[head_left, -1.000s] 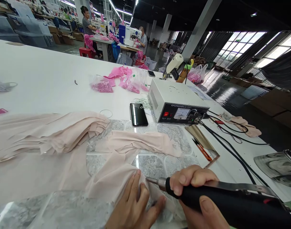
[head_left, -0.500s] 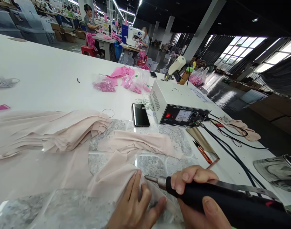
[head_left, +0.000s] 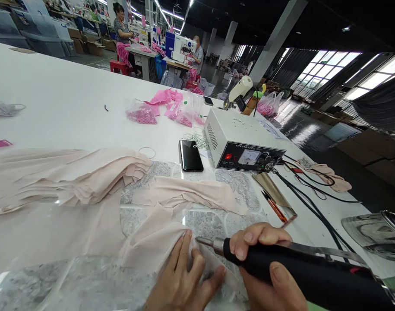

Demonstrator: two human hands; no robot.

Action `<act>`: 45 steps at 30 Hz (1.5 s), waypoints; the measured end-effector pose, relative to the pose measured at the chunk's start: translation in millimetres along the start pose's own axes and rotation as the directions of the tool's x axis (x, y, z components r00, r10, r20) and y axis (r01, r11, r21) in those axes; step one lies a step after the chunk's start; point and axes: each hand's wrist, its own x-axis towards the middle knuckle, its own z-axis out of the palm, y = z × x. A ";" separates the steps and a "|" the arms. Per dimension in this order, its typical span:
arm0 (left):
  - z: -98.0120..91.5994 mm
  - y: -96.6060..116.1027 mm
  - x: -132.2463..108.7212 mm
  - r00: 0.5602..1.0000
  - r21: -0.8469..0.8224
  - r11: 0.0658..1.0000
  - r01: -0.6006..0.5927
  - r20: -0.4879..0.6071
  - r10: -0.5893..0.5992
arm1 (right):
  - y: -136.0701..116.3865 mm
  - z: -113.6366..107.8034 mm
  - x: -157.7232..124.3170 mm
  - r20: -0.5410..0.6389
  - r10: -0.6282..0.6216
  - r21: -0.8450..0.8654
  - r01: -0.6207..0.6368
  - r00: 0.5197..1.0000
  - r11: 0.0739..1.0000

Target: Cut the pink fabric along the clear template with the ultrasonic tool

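Observation:
My left hand (head_left: 184,274) presses pale pink fabric (head_left: 145,248) onto the grey stone-patterned sheet, its fingers stretched out and spread. In my right hand (head_left: 265,259) is an ultrasonic hand tool (head_left: 301,270) with a thick black body and a narrow metal tip. The tip points left and rests at or just above the fabric, right by my left fingertips; I cannot tell if it touches. Behind my hands lies a folded pink piece (head_left: 197,194). A layered stack of the same fabric (head_left: 87,172) spreads out to the left.
A control box (head_left: 245,134) with a dial stands at the back right, black cables (head_left: 314,207) running from it. Near it lie a phone (head_left: 191,155), an orange-handled tool (head_left: 275,207) and bags of pink pieces (head_left: 184,110). A glass jar (head_left: 375,233) is at the right edge.
The body of the hand tool and my right hand have shifted slightly left, with the tip staying by the left fingertips. My left hand and the fabric look unchanged.

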 end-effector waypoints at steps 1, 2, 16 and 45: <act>0.1 -0.4 0.1 1.000 -0.001 1.000 0.004 -0.001 -0.004 | 0.0 -0.9 -0.4 0.010 -0.005 -0.007 0.005 1.000 1.000; 0.2 -0.8 0.1 1.000 0.000 1.000 0.007 -0.004 -0.007 | -0.2 -1.3 -0.6 0.017 -0.007 -0.012 0.007 1.000 1.000; 0.0 -0.9 0.4 0.999 -0.035 0.999 0.019 -0.026 -0.020 | -1.8 5.9 2.2 -0.023 0.003 0.036 -0.002 1.000 0.999; -44.4 -61.0 -4.3 0.983 -0.331 0.926 0.179 0.095 -0.156 | -44.4 -41.8 -36.3 -0.456 -0.033 0.107 0.092 0.890 0.990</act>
